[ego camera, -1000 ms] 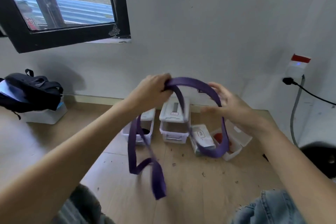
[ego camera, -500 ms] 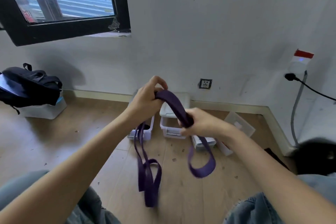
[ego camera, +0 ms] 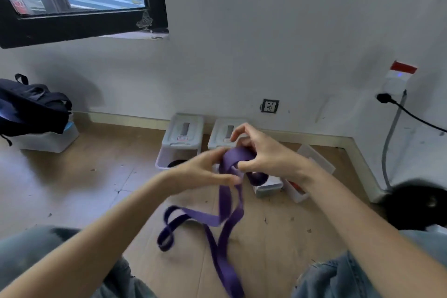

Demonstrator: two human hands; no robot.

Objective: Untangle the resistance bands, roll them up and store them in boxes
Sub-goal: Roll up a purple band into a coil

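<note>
Head view has both of my forearms reaching in from the lower corners and meeting near the middle, above the wooden floor [ego camera: 72, 176]. My left hand [ego camera: 205, 172] comes in from the lower left, palm turned inward, its fingers [ego camera: 225, 178] stretched toward the purple resistance band [ego camera: 227, 213] and pinching it where the strap leaves the bundle. My right hand [ego camera: 263, 155] sits just beside it, wrist bent, thumb and curled fingers clamped round the bunched top of the band, the index finger raised. From the two hands the band hangs down in long loops, one curl swinging out to the left, the lowest stretch blurred near the bottom edge between my jeans-clad knees. Behind the hands, against the white wall, stand two lidded clear boxes [ego camera: 182, 138], with more open boxes [ego camera: 268, 186] on the floor to the right.
</note>
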